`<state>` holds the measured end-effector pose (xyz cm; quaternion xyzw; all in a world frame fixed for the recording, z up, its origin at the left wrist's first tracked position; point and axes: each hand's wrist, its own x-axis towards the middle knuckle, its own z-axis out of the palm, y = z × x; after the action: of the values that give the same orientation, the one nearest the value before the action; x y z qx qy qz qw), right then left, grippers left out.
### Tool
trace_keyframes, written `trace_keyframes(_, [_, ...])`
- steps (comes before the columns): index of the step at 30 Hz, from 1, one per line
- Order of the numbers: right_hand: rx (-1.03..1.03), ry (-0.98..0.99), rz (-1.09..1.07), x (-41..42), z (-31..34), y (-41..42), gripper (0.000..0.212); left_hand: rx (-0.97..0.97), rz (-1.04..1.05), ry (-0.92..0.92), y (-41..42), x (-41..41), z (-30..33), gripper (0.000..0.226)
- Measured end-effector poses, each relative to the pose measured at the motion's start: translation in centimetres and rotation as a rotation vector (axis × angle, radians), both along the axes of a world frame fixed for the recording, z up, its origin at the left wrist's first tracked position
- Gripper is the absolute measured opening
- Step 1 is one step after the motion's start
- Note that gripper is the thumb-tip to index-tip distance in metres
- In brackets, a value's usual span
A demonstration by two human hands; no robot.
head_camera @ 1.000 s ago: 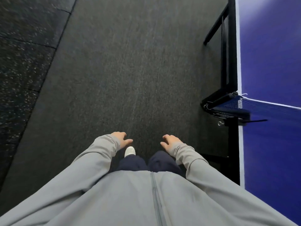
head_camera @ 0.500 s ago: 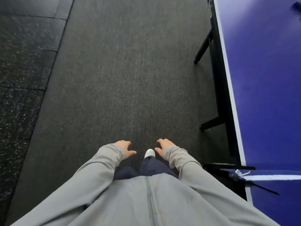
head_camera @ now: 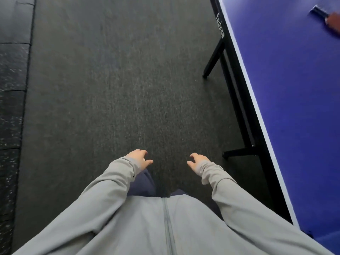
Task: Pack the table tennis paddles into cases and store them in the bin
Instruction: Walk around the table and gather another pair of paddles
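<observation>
A table tennis paddle with a dark handle and a red face lies on the blue table at the upper right, partly cut off by the frame edge and blurred. My left hand hangs in front of my body with loosely curled fingers and holds nothing. My right hand hangs the same way, empty, well short of the table. Grey sleeves cover both arms. No case and no bin are in view.
The table's white-edged side and black frame legs run diagonally down the right. Dark grey carpet stretches ahead. Black speckled rubber mats line the left edge.
The view has advanced along the table's side: the net has dropped out of sight behind and the paddle has come into view at upper right. Both hands stay empty and spread slightly.
</observation>
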<state>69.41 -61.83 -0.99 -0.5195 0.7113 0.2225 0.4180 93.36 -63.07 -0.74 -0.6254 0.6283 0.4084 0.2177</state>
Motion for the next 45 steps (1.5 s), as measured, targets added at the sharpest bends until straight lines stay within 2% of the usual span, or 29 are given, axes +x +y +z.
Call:
trace_keyframes(10, [-0.028,-0.041,-0.023,7.6,1.6,-15.2,0.048,0.032,-0.081,-0.021,-15.7,4.8,0.0,0.056])
trace_keyframes(21, [-0.006,-0.083,-0.089,4.8,0.2,-32.3,0.048,0.048,-0.081,-0.091,-33.1,3.3,0.4,0.058])
trace_keyframes(31, [-0.02,-0.058,-0.181,2.8,1.1,-45.9,0.044,0.017,0.037,-0.114,-47.8,5.9,1.6,0.056])
trace_keyframes(37, [-0.05,-0.061,-0.114,6.8,0.8,-58.4,0.047,-0.006,0.049,-0.067,-59.8,8.6,0.4,0.055])
trace_keyframes(45, [-0.119,-0.074,-0.098,12.1,2.6,-74.8,0.047,-0.074,-0.03,-0.042,-76.7,11.3,1.8,0.055])
